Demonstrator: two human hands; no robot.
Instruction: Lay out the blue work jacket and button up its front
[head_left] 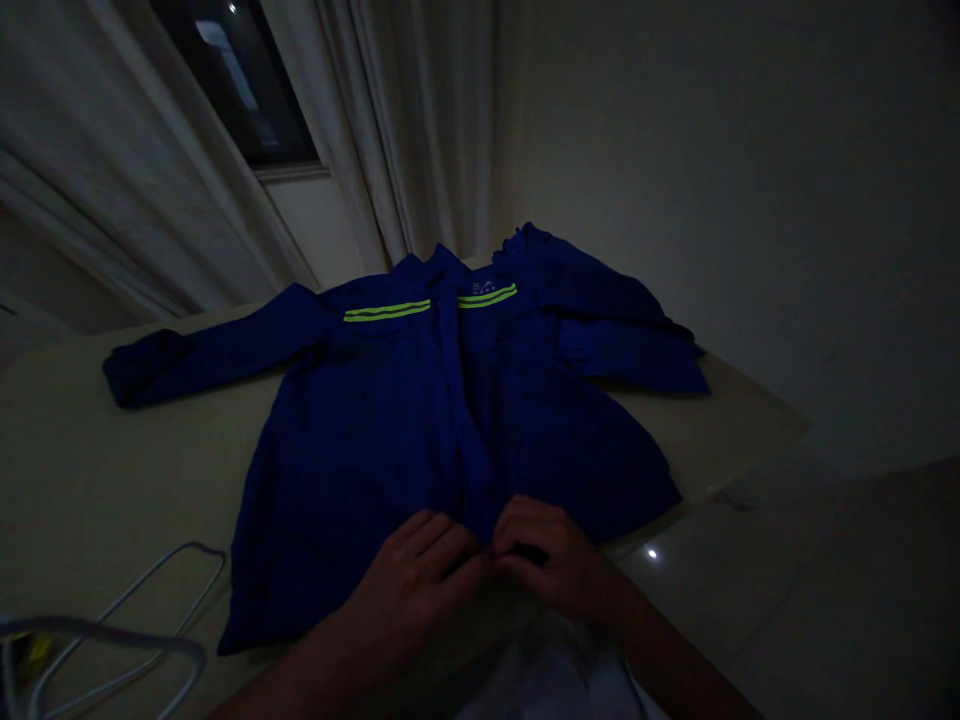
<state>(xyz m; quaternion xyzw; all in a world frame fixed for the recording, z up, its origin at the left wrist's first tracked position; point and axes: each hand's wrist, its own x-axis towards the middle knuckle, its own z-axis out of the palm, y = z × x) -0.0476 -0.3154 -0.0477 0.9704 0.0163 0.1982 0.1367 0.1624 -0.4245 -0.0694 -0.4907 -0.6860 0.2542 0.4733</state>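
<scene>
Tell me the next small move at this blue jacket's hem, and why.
Probably draw the two front edges level where the left hand and right hand meet, at the bottom of the blue jacket: above there, the edges lie together up to the collar.

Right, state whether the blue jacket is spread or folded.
Mostly spread: the blue jacket lies flat on the table, one sleeve stretched sideways, the other sleeve bent back; the left hand and right hand are at its hem.

blue work jacket (352,470), spread flat, neon stripes
</scene>
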